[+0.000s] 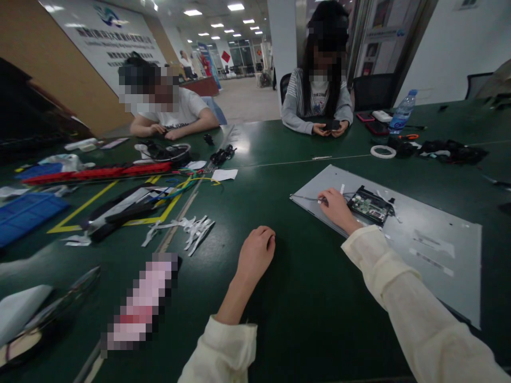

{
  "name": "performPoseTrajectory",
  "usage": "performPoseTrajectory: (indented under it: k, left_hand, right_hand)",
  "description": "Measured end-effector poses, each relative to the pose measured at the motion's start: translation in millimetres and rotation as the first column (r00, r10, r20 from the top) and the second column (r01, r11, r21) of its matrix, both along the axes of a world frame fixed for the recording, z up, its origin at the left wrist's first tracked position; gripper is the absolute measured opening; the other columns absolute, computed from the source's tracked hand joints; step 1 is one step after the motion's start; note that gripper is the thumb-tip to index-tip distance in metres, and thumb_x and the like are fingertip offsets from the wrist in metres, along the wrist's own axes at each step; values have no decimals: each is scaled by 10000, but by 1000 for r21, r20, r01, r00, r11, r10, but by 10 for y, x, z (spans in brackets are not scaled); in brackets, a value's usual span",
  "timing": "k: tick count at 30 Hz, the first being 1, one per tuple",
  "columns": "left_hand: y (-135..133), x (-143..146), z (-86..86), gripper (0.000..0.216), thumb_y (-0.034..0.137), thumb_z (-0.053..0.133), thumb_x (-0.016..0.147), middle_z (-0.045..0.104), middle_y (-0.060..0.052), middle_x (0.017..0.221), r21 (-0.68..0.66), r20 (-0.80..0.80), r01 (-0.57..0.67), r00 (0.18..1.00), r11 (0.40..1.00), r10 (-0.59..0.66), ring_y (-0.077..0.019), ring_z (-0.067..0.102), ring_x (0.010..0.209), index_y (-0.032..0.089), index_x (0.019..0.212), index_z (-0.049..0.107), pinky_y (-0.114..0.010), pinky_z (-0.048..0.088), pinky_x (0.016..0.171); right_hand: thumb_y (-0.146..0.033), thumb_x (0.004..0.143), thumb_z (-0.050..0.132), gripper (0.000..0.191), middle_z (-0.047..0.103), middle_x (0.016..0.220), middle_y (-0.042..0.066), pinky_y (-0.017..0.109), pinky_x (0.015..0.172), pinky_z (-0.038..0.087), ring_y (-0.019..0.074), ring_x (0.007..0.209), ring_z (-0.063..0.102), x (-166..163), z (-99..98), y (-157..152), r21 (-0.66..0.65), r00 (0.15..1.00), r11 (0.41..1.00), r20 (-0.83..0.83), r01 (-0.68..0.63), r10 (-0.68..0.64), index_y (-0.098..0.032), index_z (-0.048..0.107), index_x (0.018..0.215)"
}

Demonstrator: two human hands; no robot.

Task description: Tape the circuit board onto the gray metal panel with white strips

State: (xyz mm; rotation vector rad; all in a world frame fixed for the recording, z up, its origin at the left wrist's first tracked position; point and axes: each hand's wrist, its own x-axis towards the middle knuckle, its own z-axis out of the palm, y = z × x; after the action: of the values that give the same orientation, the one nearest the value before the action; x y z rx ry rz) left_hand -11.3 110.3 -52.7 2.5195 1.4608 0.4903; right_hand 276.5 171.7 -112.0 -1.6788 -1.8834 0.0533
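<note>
On the green table, my left hand [256,252] rests loosely curled, with no object showing in its fingers. My right hand [336,206] is over the left part of a flat grey metal panel [429,226]. Its fingers are pinched on a thin dark cable [304,198], which lies towards the panel's left corner. Just right of this hand, an open black case with a green circuit board [369,204] sits on the panel. White strips lie beside the board, and pale labels are stuck lower on the panel. My palm hides part of the cable.
White paper strips [195,233] and a blurred pink item [143,303] lie to the left. Beyond them are coloured wires [175,192] and a blue tray [30,213]. A tape roll [383,152] and water bottle [403,113] stand far right. Two people sit opposite.
</note>
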Motion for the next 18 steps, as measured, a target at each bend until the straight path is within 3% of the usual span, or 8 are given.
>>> performPoseTrajectory:
  k: [4, 11, 18]
  left_hand:
    - [5, 3, -8, 229, 171, 408, 910, 610, -59, 1014, -3, 4, 0, 1000, 1000, 0, -191, 573, 931, 187, 949, 633, -343, 469, 865]
    - [-2, 3, -4, 226, 171, 418, 907, 617, -65, 1019, 0, -2, 0, 1000, 1000, 0, -197, 581, 926, 185, 964, 637, -352, 481, 858]
    - [8, 2, -16, 224, 173, 424, 907, 622, -68, 1018, 7, -9, 3, 1000, 1000, -3, -200, 581, 942, 182, 959, 641, -355, 472, 874]
  right_hand:
    - [-166, 844, 483, 283, 583, 1069, 87, 367, 945, 329, 222, 1007, 521, -22, 10, -23, -7, 999, 1000, 24, -30, 30, -191, 604, 1099]
    - [-166, 857, 468, 179, 594, 1031, 89, 381, 931, 322, 226, 987, 531, -22, -1, -16, -38, 998, 999, 56, -27, 29, -187, 607, 967]
    - [-199, 898, 428, 171, 590, 1058, 107, 451, 969, 280, 244, 1025, 517, -35, -12, -25, -59, 994, 998, 105, -12, 18, -185, 572, 988]
